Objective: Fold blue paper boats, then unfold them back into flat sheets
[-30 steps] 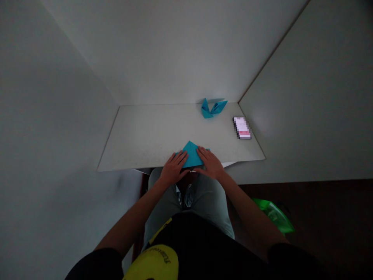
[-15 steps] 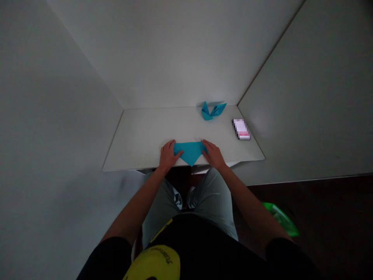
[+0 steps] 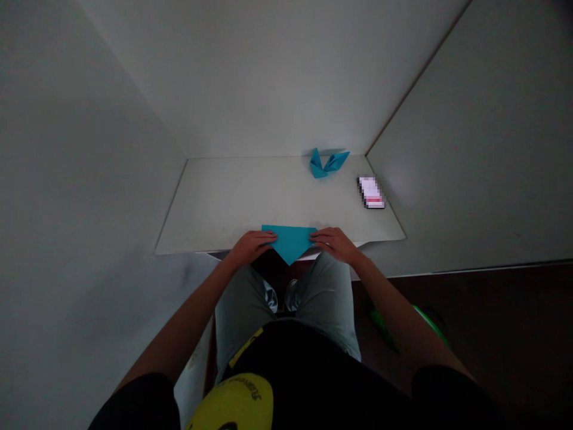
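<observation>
Our left hand (image 3: 250, 248) and right hand (image 3: 335, 245) lie flat on the two upper corners of a teal origami paper sheet (image 3: 290, 240), well apart, fingers reaching toward each other and pressing rather than pinching. From the head view, the sheet sits at the near edge of the worktop (image 3: 224, 203), already folded into a flat triangle, its long straight edge away from us and its point toward our lap, seemingly just past the edge. At least one fold looks done; the light is too dim to count creases, and we cannot tell from here what is left. Against the far wall sits a folded teal paper piece (image 3: 323, 164) with two raised points, a blurred phone (image 3: 371, 192) near it on the right. A green plastic item (image 3: 432, 322) lies on the floor, partly behind our right arm.
</observation>
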`<action>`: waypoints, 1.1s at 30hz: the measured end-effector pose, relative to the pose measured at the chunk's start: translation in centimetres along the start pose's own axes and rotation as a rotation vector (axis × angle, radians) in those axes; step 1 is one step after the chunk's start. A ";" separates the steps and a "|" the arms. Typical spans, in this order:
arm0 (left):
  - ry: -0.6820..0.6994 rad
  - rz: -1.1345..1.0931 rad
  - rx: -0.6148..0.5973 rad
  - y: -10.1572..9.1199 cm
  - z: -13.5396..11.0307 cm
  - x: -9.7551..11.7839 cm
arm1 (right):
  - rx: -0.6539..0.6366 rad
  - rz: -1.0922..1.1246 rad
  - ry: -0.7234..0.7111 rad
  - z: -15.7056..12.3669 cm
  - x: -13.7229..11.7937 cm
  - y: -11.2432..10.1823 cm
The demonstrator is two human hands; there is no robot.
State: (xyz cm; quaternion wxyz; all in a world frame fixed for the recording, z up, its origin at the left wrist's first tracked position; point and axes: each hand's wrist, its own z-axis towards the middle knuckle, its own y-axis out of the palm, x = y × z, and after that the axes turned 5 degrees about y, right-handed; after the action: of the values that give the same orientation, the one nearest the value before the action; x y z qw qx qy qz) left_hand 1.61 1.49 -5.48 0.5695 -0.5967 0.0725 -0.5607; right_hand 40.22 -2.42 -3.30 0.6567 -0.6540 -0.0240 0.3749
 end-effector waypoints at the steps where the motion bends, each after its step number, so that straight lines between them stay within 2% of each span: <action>1: -0.011 -0.033 -0.017 -0.4 0.5 -0.4 | 0.003 0.009 0.002 0.5 0.0 -0.1; 5: -0.029 -0.132 -0.096 -2.2 1.8 -1.4 | 0.060 0.015 0.079 2.1 -0.5 0.4; 9: -0.059 -0.146 -0.130 -3.3 2.1 -1.9 | 0.158 0.022 0.177 2.7 -0.1 1.7; 12: -0.193 -0.096 -0.097 -2.6 2.4 -1.8 | 0.184 0.029 0.194 3.1 1.4 2.6; 18: -0.416 0.165 0.193 0.4 3.4 -1.0 | 0.201 0.025 0.194 3.2 3.5 3.1; 21: -0.451 0.223 0.208 0.9 3.3 -0.9 | 0.195 0.044 0.189 2.8 3.0 2.9; 27: -0.491 0.202 0.163 0.3 3.5 -0.7 | 0.254 0.138 0.209 2.7 2.2 2.5; 31: -0.460 0.153 0.162 0.3 3.7 0.2 | 0.223 0.254 0.297 2.8 2.1 2.5; 33: -0.423 0.138 0.184 0.5 3.7 0.7 | 0.223 0.255 0.295 2.6 1.9 2.4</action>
State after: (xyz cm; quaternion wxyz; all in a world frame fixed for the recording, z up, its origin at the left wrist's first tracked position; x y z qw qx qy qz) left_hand 4.93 3.01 -4.40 0.6611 -0.6399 -0.0591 -0.3874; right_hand 39.10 0.42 -5.87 0.6687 -0.6227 0.1968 0.3554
